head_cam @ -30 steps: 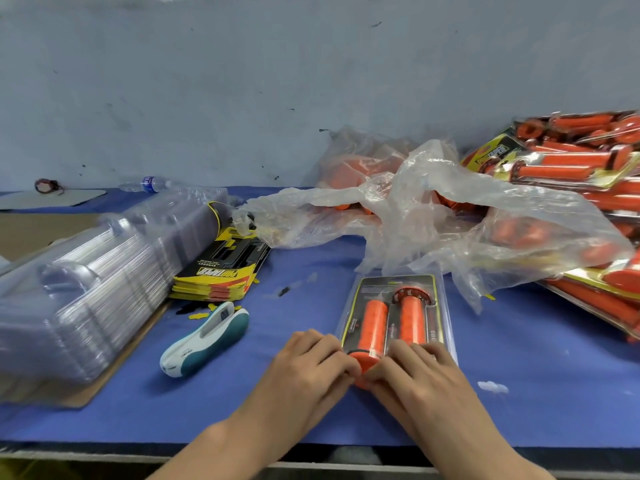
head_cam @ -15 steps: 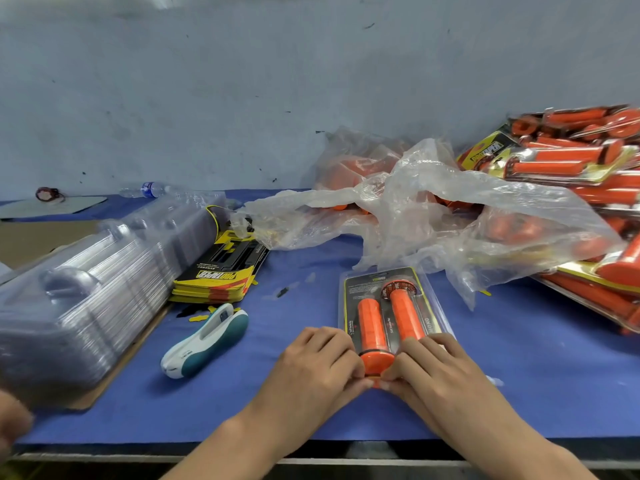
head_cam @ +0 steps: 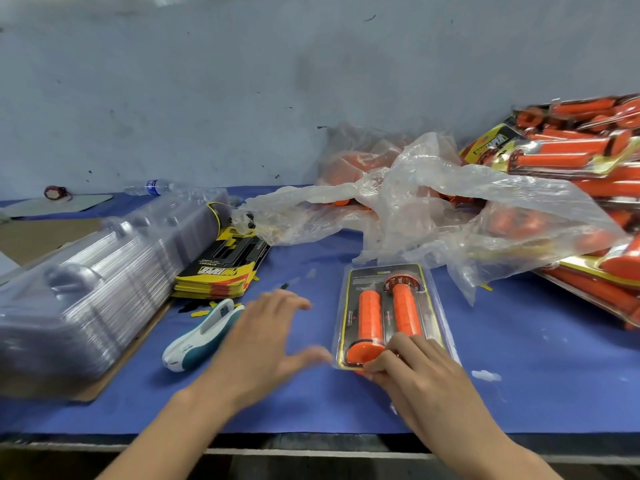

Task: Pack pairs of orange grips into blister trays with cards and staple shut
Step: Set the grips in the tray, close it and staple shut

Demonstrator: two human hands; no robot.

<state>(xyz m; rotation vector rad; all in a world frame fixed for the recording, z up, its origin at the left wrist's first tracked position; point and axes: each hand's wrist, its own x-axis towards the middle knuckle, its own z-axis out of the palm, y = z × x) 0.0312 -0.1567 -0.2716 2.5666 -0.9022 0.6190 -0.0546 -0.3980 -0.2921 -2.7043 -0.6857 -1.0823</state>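
Note:
A clear blister pack (head_cam: pixel 429 306) with a black and yellow card and two orange grips (head_cam: pixel 370 317) lies flat on the blue table. My right hand (head_cam: pixel 415 368) pinches its near edge at the bottom of the grips. My left hand (head_cam: pixel 263 337) hovers open, fingers spread, between the pack and a white and teal stapler (head_cam: pixel 201 337), touching neither. A stack of printed cards (head_cam: pixel 225 268) lies behind the stapler. A long stack of empty clear trays (head_cam: pixel 90 292) lies at the left.
A crumpled clear plastic bag (head_cam: pixel 467 209) with loose orange grips sits behind the pack. Finished packs (head_cam: pixel 588 161) pile up at the right. A water bottle (head_cam: pixel 152 187) lies at the back left. The table's front edge (head_cam: pixel 311 441) runs just below my wrists.
My left hand has let go of the pack's near edge and moved left toward the stapler, opening its fingers. My right hand stays on the pack.

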